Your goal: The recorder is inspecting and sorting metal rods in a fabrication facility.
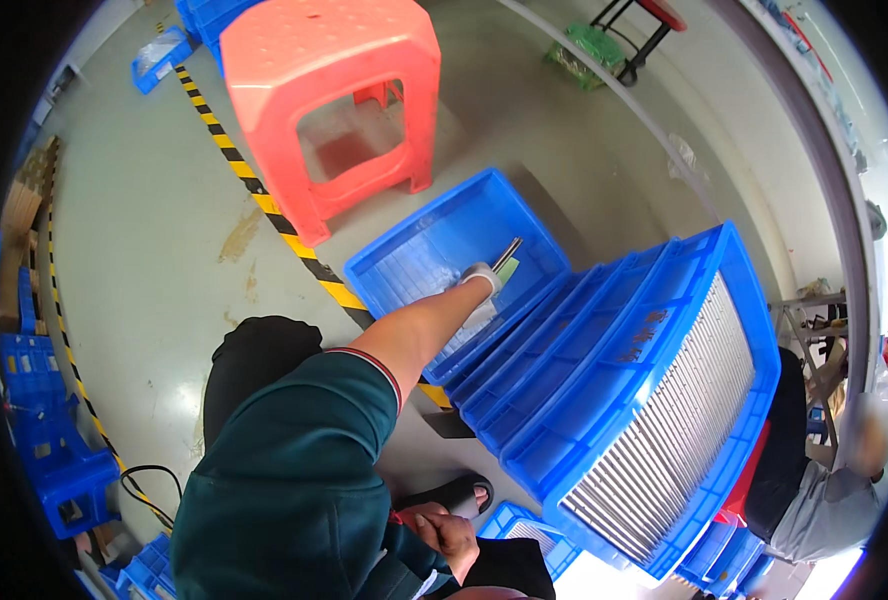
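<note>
My left arm, in a dark green sleeve, reaches down into a blue plastic bin on the floor. My left hand, in a whitish glove, is closed around a short bundle of thin metal rods. Something pale green shows beside the rods, and clear plastic lies in the bin under the hand. Low in the view, my right hand is close to my body with its fingers curled; whatever it may grip is hidden, though a bit of red shows beside it.
Right of the bin rises a stack of blue crates, the top one filled with rows of metal rods. A red plastic stool stands beyond the bin. Black-and-yellow tape crosses the floor. Another person sits at the right.
</note>
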`<action>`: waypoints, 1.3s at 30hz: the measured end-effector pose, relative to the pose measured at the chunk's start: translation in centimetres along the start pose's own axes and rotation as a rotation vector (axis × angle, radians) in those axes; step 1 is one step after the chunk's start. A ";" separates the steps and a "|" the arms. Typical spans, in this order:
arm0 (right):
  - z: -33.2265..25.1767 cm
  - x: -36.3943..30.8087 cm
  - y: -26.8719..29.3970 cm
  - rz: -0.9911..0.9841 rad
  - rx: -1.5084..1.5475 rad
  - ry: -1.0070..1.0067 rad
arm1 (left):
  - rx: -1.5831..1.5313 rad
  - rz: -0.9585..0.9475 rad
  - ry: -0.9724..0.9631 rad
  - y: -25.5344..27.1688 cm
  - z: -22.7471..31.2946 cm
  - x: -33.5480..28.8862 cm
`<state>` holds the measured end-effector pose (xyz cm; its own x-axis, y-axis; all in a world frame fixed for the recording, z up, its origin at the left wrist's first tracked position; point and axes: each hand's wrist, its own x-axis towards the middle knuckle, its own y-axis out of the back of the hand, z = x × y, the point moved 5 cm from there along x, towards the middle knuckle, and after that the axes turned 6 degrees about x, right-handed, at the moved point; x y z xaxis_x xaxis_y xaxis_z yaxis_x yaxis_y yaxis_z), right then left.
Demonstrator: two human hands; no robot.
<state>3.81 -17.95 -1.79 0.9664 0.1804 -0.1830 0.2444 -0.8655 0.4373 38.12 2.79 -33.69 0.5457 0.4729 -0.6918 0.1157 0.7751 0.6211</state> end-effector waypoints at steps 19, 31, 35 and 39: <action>-13.4 -0.8 6.5 0.201 -0.031 0.704 | -1.192 -1.111 -0.821 23.9 5.5 -34.2; -19.6 8.0 13.5 0.435 0.178 0.735 | -0.904 -1.000 -0.743 19.3 8.6 -46.1; -17.3 9.5 14.6 0.420 0.260 0.670 | -0.859 -0.969 -0.671 18.1 8.9 -46.9; -15.4 9.3 16.2 0.376 0.487 0.536 | -0.829 -1.032 -0.680 16.2 10.1 -47.2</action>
<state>17.97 -23.06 17.15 0.9137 -0.0707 0.4001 -0.0468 -0.9965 -0.0691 22.65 -11.18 12.78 0.8194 -0.5205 -0.2400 0.3171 0.7605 -0.5667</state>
